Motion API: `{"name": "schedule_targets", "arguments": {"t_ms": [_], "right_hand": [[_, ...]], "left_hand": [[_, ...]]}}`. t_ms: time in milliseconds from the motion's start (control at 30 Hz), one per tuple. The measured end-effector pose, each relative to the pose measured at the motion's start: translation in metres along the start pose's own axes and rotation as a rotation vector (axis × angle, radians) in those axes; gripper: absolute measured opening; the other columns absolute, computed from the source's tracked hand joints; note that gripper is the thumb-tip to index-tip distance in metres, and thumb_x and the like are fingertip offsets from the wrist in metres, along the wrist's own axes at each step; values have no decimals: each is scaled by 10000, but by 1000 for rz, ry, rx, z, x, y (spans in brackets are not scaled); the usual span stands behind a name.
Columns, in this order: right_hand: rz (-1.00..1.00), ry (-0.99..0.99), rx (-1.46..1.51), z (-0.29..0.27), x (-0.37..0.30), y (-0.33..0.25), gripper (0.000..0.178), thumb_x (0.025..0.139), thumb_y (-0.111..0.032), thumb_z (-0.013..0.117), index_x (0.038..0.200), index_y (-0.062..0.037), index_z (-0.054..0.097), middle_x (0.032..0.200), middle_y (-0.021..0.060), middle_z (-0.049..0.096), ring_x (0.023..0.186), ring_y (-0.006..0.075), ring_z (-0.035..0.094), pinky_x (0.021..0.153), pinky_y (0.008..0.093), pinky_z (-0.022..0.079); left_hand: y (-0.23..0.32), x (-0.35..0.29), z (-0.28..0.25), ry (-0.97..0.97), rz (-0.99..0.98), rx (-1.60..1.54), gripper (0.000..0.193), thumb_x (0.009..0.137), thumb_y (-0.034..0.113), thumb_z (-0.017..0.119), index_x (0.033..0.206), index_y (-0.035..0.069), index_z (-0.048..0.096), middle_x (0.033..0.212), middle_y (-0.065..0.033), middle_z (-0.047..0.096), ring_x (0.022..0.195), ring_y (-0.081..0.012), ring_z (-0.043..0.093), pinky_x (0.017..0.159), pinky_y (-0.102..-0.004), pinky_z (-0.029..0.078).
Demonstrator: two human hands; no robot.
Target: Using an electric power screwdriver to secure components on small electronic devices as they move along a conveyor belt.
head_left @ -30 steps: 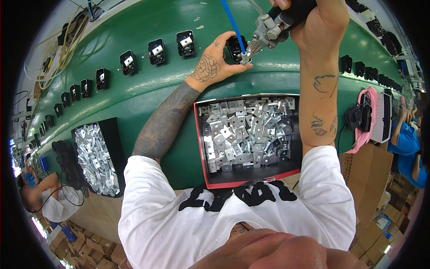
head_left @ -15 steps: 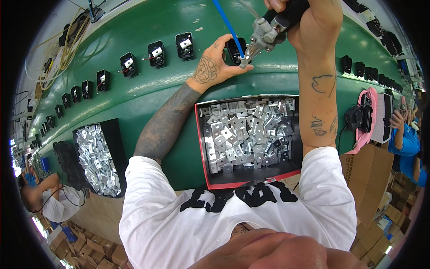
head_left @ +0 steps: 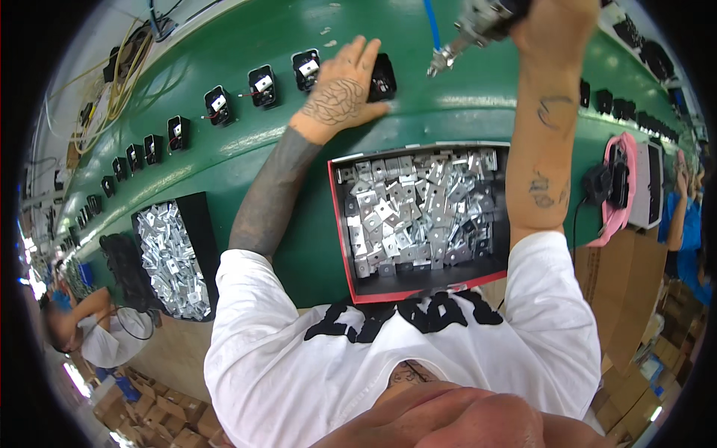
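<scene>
My left hand (head_left: pixel 340 93) lies back-up over the green bench, fingers stretched and thumb spread; it is open. Just right of it stands a small black housing (head_left: pixel 383 77), its inside dark; whether thumb or fingers touch it I cannot tell. Left of the fingers, another black housing (head_left: pixel 306 69) holds a white part. My right hand (head_left: pixel 549 26), blurred and cut by the top edge, grips a power screwdriver (head_left: pixel 482 26) with a metal nose. A blue tube (head_left: pixel 433 26) hangs by that nose, whose tip is raised apart from the housing.
An open red-edged box (head_left: pixel 422 216) of metal brackets sits before me; a black box (head_left: pixel 175 261) of similar pieces stands left. Black housings (head_left: pixel 218 104) line the green bench (head_left: pixel 224 153) on both sides. A pink-edged item (head_left: pixel 624 187) lies right. Other people sit at both sides.
The screwdriver has risen away from the housing, up and to the right with my right hand. My left hand has let go of the housing and shifted left, fingers straightening.
</scene>
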State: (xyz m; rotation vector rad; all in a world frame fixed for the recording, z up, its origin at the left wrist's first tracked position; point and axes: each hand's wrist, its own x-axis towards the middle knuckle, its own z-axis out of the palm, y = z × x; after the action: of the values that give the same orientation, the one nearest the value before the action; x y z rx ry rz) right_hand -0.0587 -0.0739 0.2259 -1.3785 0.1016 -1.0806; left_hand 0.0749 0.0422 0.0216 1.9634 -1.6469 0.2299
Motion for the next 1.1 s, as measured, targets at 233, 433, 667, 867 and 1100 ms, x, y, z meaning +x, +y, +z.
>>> {"name": "schedule_targets", "arguments": {"t_ms": [233,433,667,867,1100], "right_hand": [[-31,-31,-121,-13,19,21,211,873,-218,722,764,-45,665,589,-9,580,443,82,470,438,194,362],[-42,-112,30,-8,9,15,215,878,-210,717,749,-53,648,578,-14,564,443,81,469,427,195,350],[-43,-185,27,-14,11,19,177,880,-170,716,769,-56,637,577,-17,555,438,80,448,417,200,338],[659,-105,-155,-42,36,53,154,873,-150,728,794,-54,637,579,-17,555,441,79,441,415,206,336],[1024,-27,-17,-62,52,96,159,869,-154,735,799,-49,638,585,-16,562,451,79,450,418,205,336]], "left_hand": [[96,-13,-110,-473,98,2,195,854,113,663,1037,67,615,1002,-37,603,766,-219,605,818,-351,498],[122,-50,-49,-569,504,309,121,878,96,555,972,41,607,970,-96,585,696,-239,590,659,-339,516],[125,-51,-33,-466,353,253,113,792,79,554,871,34,621,876,-157,583,720,-250,574,549,-323,475],[138,-36,-45,-643,334,356,105,852,95,552,919,37,608,880,-142,580,687,-249,600,576,-340,498],[127,-32,-53,-640,533,377,78,873,98,566,914,48,611,847,-117,621,636,-256,635,586,-355,522]]}}
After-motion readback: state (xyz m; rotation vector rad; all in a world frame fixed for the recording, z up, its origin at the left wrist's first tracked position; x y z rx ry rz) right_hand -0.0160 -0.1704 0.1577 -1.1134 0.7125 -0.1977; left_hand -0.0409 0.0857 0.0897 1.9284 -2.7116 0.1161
